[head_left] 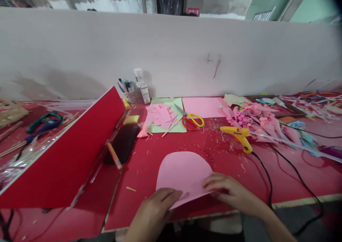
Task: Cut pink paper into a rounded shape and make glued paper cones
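Note:
A sheet of pink paper [184, 171] with a rounded far edge lies at the front of the red table, its near edge lifted slightly. My left hand [157, 208] grips its near left corner, thumb on top and the other fingers partly hidden beneath. At the right corner, my right hand [227, 188] pinches the paper between thumb and fingers. Beyond the sheet, scissors [191, 119] with one red and one yellow handle lie partly on green paper [171, 130], beside a pile of pink paper pieces [161, 115]. A yellow glue gun [237, 135] rests to the right.
A red board [80, 156] leans at the left, with a black phone [123, 142] beside it. A bottle [143, 89] and a pen cup [130, 96] stand by the white partition [171, 53]. Pink cone-shaped crafts [256, 119] are heaped at the right, near the glue gun's cord [267, 174].

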Demonstrator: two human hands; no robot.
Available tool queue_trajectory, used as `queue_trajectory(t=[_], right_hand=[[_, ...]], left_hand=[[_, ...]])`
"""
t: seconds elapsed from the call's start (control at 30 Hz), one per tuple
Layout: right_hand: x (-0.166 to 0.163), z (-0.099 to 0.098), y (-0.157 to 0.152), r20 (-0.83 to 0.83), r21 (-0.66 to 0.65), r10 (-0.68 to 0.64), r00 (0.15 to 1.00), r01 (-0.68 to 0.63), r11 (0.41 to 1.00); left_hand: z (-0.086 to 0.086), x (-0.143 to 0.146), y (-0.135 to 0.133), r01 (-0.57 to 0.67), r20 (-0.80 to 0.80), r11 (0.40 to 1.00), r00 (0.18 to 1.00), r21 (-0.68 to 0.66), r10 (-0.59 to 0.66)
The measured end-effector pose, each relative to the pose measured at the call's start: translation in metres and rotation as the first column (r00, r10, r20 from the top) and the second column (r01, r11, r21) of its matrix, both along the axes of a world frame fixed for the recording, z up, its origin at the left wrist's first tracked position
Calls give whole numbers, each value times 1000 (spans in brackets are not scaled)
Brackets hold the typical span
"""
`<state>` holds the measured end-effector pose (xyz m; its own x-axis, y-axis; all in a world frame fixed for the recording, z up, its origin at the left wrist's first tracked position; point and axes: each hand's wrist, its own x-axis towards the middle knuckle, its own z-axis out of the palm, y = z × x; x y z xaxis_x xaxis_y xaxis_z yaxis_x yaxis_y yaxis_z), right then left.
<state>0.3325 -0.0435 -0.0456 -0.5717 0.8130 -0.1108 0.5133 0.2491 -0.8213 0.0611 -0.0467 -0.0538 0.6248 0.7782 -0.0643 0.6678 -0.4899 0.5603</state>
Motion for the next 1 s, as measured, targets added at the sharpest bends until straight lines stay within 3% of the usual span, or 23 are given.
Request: queue_trajectory(t=[0.13, 0.23, 0.37, 0.47, 0.67, 0.8, 0.9, 1.0], right_hand=[[-8, -15, -2, 6, 95, -219, 976, 218, 971], [-14, -20, 2, 77, 199, -395, 915, 374, 906], [-25, -25, 9, 162, 346, -516, 841, 442, 828], [-33, -29, 12, 243, 423, -589, 771, 462, 779], [-40, -35, 19, 418, 511, -639, 646, 415, 753], [-42, -38, 21, 379, 561, -665, 643, 412, 718], [-43, -39, 21, 344, 573, -682, 646, 431, 697], [-43, -39, 19, 375, 567, -648, 663, 389, 726]], left_hand=[[-7, 2, 2, -179, -7, 984, 984, 19, 179], [-18, 2, 7, -389, -8, 921, 921, 30, 389], [-24, 3, 13, -518, -59, 854, 852, 54, 520], [-22, 7, 18, -522, -63, 846, 846, 104, 530], [-18, 15, 28, -492, -172, 846, 833, 204, 526], [-16, 19, 34, -430, -349, 875, 803, 222, 483], [-14, 20, 36, -398, -390, 889, 799, 226, 457], [-12, 21, 35, -391, -405, 893, 796, 221, 449]])
